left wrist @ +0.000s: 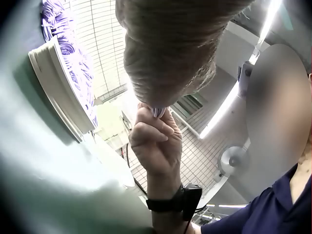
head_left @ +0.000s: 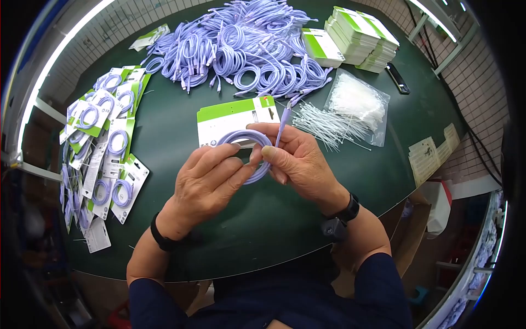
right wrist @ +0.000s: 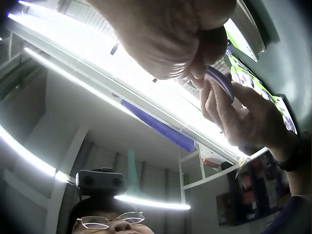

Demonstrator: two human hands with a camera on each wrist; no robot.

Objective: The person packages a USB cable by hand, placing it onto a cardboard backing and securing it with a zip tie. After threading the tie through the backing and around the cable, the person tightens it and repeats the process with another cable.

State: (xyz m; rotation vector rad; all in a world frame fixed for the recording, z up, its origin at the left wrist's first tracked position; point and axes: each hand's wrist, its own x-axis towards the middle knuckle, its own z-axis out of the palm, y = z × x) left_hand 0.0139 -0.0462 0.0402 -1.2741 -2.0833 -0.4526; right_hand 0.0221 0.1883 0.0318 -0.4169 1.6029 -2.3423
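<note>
Both hands hold one coiled purple cable point(head_left: 265, 172) above the table. The left hand point(head_left: 207, 183) grips the coil's left and lower side with curled fingers. The right hand point(head_left: 300, 160) pinches its right side between thumb and fingers, and a connector end point(head_left: 285, 116) stands up beside that hand's fingers. Behind the coil lies a stack of white and green cards point(head_left: 219, 118). In the right wrist view the coil point(right wrist: 220, 83) shows between both hands. Only a bit of cable point(left wrist: 158, 112) is visible in the left wrist view.
A large pile of purple cables point(head_left: 235, 44) lies at the back. Carded cables point(head_left: 118, 140) are heaped at left. White ties point(head_left: 329, 125), a bag of ties point(head_left: 357, 101), card stacks point(head_left: 364, 35) and a black object point(head_left: 398, 78) are at right.
</note>
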